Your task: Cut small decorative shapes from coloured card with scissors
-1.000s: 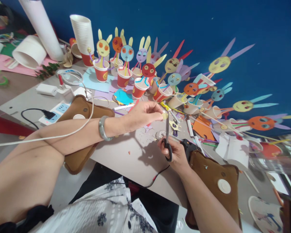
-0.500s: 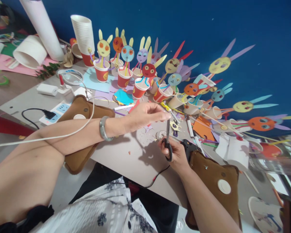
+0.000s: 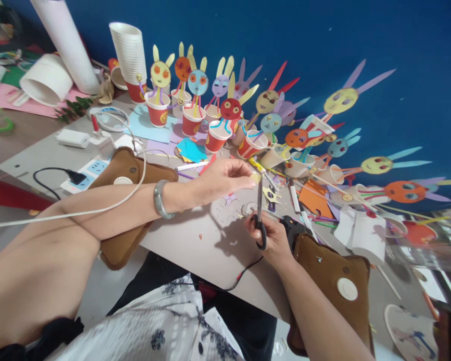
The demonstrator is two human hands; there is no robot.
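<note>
My left hand (image 3: 225, 180), with a bangle on its wrist, is closed in a pinch on a small pale yellow piece of paper (image 3: 255, 177). In my right hand (image 3: 272, 239) is a pair of black-handled scissors (image 3: 260, 228), blades pointing up and away from me. The blade tips are beside the yellow piece; whether they touch it I cannot tell. Behind the blades lie a pale yellow paper scrap (image 3: 272, 195) with cut-outs and a yellow-handled tool (image 3: 256, 164). Paper offcuts (image 3: 227, 213) are scattered on the table under my left hand.
Paper cups with rabbit-eared paper figures, such as a red-faced one (image 3: 231, 109), line the blue wall. A tall cup stack (image 3: 128, 55) stands at the back left. Brown cushions (image 3: 332, 281) lie under both arms. A white cable (image 3: 135, 185) crosses my left forearm. Markers (image 3: 294, 198) lie right of centre.
My left fingertips have moved slightly left, away from the scissor blades, and the pale yellow piece now shows between them. My right hand and the scissors have hardly moved.
</note>
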